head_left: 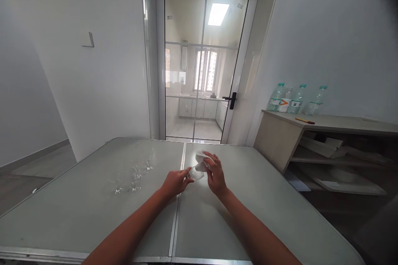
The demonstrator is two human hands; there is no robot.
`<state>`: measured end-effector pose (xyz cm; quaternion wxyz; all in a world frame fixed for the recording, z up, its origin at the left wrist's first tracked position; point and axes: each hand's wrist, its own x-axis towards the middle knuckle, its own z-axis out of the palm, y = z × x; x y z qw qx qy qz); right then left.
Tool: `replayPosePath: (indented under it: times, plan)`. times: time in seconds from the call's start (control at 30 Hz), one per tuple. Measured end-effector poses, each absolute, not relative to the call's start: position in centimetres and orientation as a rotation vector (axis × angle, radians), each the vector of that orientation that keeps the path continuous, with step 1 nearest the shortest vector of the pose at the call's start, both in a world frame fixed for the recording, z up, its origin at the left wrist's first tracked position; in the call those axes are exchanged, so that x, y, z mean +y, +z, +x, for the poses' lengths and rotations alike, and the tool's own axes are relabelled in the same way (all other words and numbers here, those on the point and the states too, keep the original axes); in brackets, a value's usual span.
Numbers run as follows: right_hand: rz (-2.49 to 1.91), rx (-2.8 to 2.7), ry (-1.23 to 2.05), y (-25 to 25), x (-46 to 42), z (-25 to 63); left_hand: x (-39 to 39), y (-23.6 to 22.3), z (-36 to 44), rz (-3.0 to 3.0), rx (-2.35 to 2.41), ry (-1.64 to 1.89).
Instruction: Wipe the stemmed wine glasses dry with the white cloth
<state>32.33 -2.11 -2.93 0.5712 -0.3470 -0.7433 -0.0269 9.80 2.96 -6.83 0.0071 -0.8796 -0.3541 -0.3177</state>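
Note:
Above the middle seam of the table, my left hand (178, 182) is closed on one end of a clear glass (196, 174), which looks tilted on its side. My right hand (217, 174) pinches a crumpled white cloth or tissue (201, 160) against the glass's upper part. Which of the two it is made of cannot be told. To the left of my hands stand several clear stemmed glasses (135, 186) in a loose group; their see-through bowls are hard to make out against the tabletop.
The pale grey-green table (93, 219) has metal edging and a central metal seam. At the right, a shelf unit (280, 136) carries several plastic bottles (297, 99) and a yellow pen-like object (304, 120). A glazed door (231, 101) stands beyond the table.

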Motion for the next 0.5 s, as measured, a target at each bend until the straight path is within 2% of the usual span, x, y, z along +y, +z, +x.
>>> replayPosePath:
  times: [0.07, 0.13, 0.27, 0.4, 0.5]
  plan:
    - [-0.815, -1.726, -0.178, -2.8, -2.1, 32.5, 2.6, -6.9, 10.1, -2.751, -1.007, -0.974]
    - [-0.796, -1.857, -0.095, -2.7, -2.2, 32.4, 2.4, -6.9, 10.1, -2.721, -0.907, -0.998]
    - [-0.82, -2.048, 0.294, -2.7, -2.3, 31.8, 2.1, -6.6, 9.8, -2.683, -0.798, -1.055]
    - [-0.927, -1.853, 0.583, -2.5, -2.0, 31.3, 1.8, -6.4, 9.7, -2.681, -0.692, -1.1]
    - [-0.954, -1.589, 0.951, -2.3, -1.7, 31.2, 1.7, -6.4, 9.8, -2.664, -0.609, -1.179]
